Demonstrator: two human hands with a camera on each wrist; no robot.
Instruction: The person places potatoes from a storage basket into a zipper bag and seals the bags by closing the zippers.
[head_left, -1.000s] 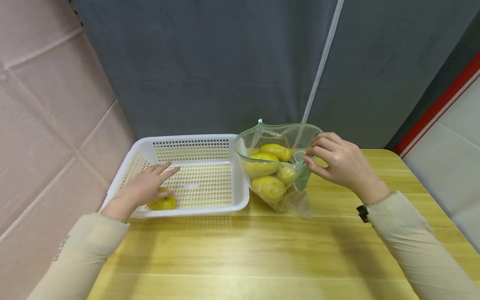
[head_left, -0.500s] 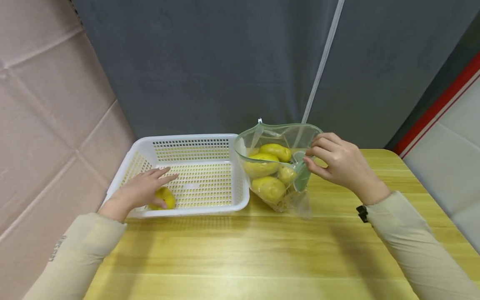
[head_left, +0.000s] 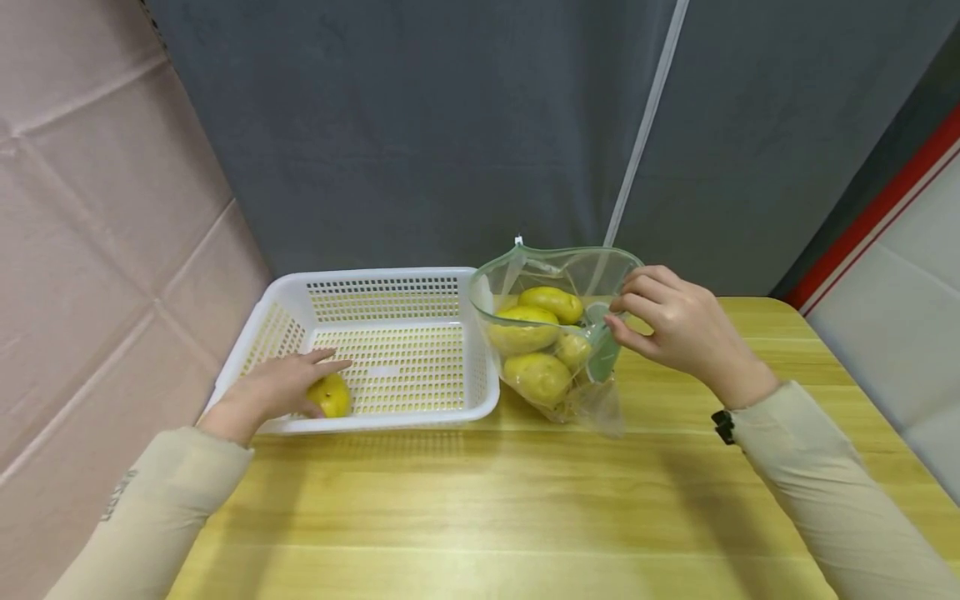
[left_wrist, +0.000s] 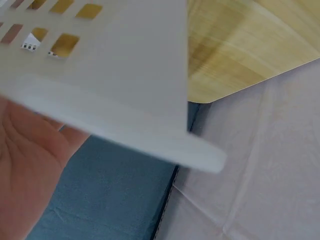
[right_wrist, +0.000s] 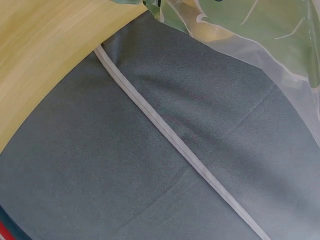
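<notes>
Inside a white plastic basket (head_left: 393,423), at its near left corner, lies a yellow potato (head_left: 333,397). My left hand (head_left: 279,385) is around it, thumb at its near left side and fingers bent over its far side. The left wrist view shows part of that palm (left_wrist: 27,165) beneath the basket wall; the potato is hidden there. My right hand (head_left: 678,329) pinches the right edge of a clear zip bag (head_left: 600,400) with a green rim. The bag's mouth gapes, and several potatoes (head_left: 536,377) lie in it. The right wrist view shows the bag's side, not the fingers.
Basket and bag stand side by side on a wooden table (head_left: 480,508). A dark grey curtain (head_left: 420,133) hangs behind them. A pinkish padded wall (head_left: 112,217) borders the left, and a white panel with a red strip (head_left: 881,208) stands at the right.
My left hand's fingers have come down and bent closer about the potato, its thumb drawn to the near left side. The potato has turned slightly. My right hand stays at the bag's edge.
</notes>
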